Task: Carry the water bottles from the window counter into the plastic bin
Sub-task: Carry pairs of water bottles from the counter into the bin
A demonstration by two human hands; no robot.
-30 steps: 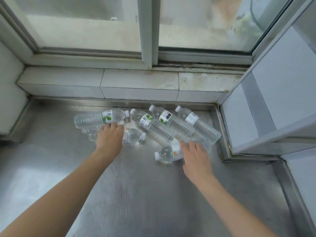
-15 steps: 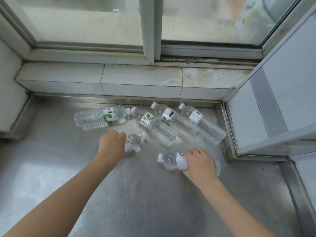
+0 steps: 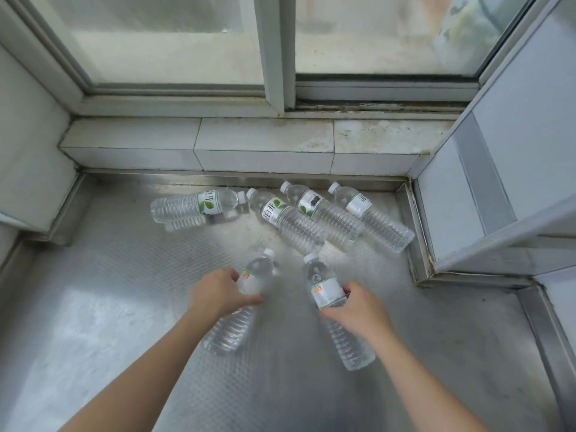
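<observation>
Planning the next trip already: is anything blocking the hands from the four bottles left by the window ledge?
Nothing visible does. The left hand and right hand each grip a bottle, and bare steel counter lies between them and the four bottles lying near the ledge. The plastic bin is out of view, so that path cannot be judged.

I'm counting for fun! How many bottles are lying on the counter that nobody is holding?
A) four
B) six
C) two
A: four bottles lie loose by the window, while the left hand grips one bottle and the right hand grips another.
</observation>
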